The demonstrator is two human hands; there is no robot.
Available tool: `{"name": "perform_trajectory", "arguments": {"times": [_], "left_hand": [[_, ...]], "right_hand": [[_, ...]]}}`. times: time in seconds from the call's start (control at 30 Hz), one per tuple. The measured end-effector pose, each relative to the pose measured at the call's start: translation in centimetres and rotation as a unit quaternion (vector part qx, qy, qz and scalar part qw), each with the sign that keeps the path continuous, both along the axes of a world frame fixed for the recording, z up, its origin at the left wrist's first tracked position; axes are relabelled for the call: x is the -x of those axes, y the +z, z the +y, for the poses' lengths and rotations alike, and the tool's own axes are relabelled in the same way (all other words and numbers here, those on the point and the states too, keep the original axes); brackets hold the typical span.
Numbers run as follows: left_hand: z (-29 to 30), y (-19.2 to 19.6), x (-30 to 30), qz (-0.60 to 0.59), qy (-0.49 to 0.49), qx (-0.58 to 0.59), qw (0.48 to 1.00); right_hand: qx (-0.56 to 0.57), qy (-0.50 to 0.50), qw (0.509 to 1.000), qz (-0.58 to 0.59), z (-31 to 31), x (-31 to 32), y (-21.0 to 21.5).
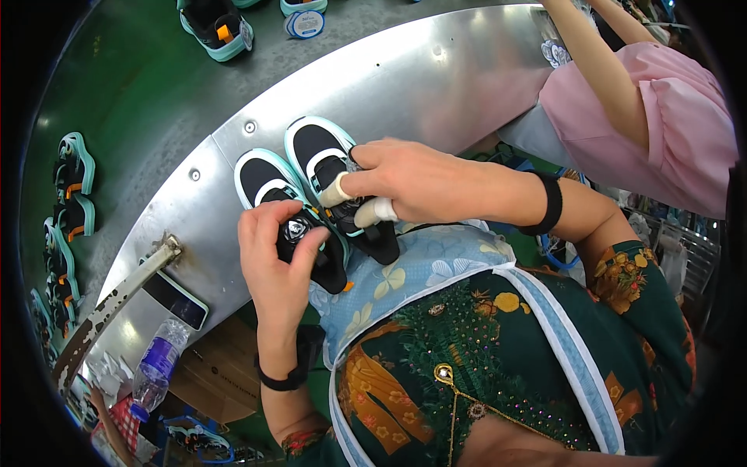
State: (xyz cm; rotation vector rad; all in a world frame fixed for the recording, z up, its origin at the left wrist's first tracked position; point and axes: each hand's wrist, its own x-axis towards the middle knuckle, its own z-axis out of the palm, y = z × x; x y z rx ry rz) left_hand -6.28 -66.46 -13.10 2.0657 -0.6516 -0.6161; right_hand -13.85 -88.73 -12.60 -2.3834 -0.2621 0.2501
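Observation:
Two black sneakers with mint-green soles and white trim lie side by side at the metal table's near edge, toes pointing away. My left hand (pixel 268 253) is closed on the left sneaker (pixel 260 177), thumb and forefinger curled around a round, shiny black part on its upper. My right hand (pixel 420 183) reaches across from the right, its fingers closed over the laced middle of the right sneaker (pixel 313 140). Pale covers wrap some of its fingertips. What those fingertips pinch is partly hidden. Both heels rest against my blue flowered apron (pixel 420 261).
A green conveyor (pixel 124 101) with more sneakers (pixel 74 167) runs beyond the curved metal table (pixel 389 86). At left are a worn metal bar (pixel 117 300), a phone (pixel 175 300), a plastic bottle (pixel 158 366) and a cardboard box (pixel 218 373). A co-worker in pink (pixel 669 117) sits at right.

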Motion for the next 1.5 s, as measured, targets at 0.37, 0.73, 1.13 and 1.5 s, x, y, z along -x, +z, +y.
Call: {"name": "perform_trajectory", "arguments": {"times": [0.37,0.73,1.13,1.5], "left_hand": [[1.7,-2.3,-1.5,0.208,-0.070,0.143,0.965],[1.1,2.5,2.3,0.283,0.028,0.081,0.955],[-5.1,0.5,8.3,0.577,0.276,0.233,0.732],[-5.9,0.4,9.0,0.574,0.286,0.246,0.727]], "right_hand": [[-0.086,0.014,0.985,0.151,-1.1,-1.8,1.6],[-0.058,-0.017,0.997,0.053,-1.0,0.4,-0.3],[-0.259,-0.012,0.942,0.216,-2.1,-1.4,-1.1],[-0.087,0.106,0.986,0.099,-3.8,-1.8,0.2]]}}
